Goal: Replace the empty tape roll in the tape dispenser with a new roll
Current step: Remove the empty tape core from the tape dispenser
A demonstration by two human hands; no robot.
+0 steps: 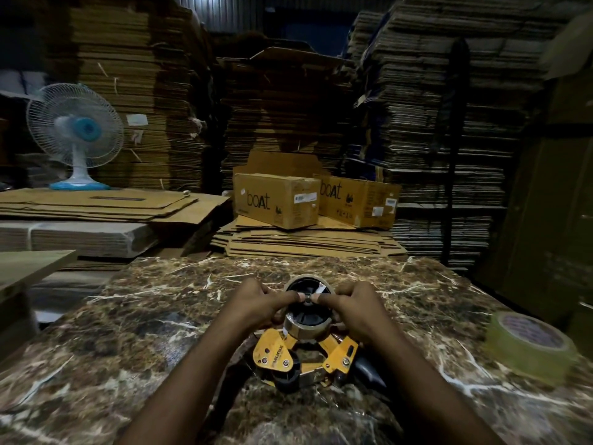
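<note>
Head view shows the yellow dispenser (308,358) lying on the marble table (144,332), near its front middle, with the empty roll (307,326) on its black hub. The left hand (260,303) and right hand (356,308) curl their fingers round the roll's sides, thumbs pressing at the hub's centre. A new roll (529,342) lies well apart to the right. Behind stand boxes (277,200) and a fan (75,133).

Two hands (261,301) (356,311), one dispenser (301,354), two boxes (276,200) (359,200).
</note>
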